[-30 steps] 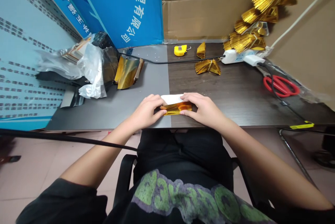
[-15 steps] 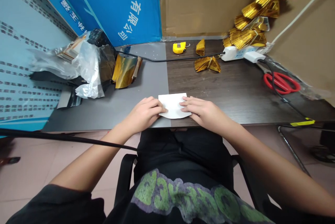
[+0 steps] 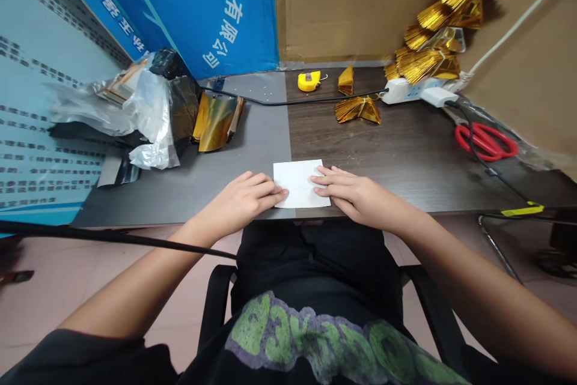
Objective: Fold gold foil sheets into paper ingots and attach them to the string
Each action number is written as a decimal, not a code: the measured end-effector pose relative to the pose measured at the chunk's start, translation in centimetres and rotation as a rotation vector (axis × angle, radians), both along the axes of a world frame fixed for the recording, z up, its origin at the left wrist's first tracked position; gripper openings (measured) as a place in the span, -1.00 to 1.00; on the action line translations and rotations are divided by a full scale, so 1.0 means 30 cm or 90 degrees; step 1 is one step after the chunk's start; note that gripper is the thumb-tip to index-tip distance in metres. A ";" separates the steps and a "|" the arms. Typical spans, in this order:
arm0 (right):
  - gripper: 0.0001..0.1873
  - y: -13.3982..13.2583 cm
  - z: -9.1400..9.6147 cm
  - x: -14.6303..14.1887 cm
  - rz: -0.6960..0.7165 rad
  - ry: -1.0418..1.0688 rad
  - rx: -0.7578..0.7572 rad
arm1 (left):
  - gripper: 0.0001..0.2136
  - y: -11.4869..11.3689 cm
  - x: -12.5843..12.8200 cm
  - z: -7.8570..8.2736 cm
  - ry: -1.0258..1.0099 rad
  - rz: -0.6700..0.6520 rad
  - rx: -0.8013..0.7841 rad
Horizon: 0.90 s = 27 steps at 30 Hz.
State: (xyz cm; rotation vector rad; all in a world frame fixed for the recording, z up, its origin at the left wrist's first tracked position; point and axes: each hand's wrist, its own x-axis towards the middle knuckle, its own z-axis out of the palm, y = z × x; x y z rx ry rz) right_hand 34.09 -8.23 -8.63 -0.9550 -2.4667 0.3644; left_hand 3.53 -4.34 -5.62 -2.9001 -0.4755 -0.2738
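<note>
A small white sheet of paper (image 3: 299, 185) lies at the front edge of the desk, its near edge flat. At its left side is my left hand (image 3: 246, 200), fingers bent and pressed together, the tips closed on the paper's edge. My right hand (image 3: 349, 191) rests across the right side with its fingers stretched out and slightly apart on the sheet. What lies under the fingertips is hidden.
Gold foil sheets (image 3: 219, 122) and crumpled plastic bags (image 3: 153, 109) are on the left. A yellow tape measure (image 3: 309, 81), a tied gold foil fan (image 3: 358, 110), a power strip (image 3: 401, 90) and red scissors handles (image 3: 487, 141) lie behind and right. A black cable (image 3: 279, 103) crosses the desk.
The paper's near edge was curved up; now it lies flatter and more of the sheet shows. My hands have shifted only slightly, staying on its two sides.
</note>
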 end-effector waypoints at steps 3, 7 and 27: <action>-0.59 -0.001 0.004 0.003 0.006 0.004 -0.013 | -0.72 -0.001 0.001 0.008 0.014 -0.013 0.013; -0.50 0.007 0.009 0.023 0.014 0.003 -0.031 | -0.71 -0.010 0.000 0.024 0.044 -0.011 0.001; -0.36 -0.163 -0.019 -0.270 -0.198 -0.120 0.044 | -0.63 -0.089 -0.013 -0.007 0.005 0.112 -0.013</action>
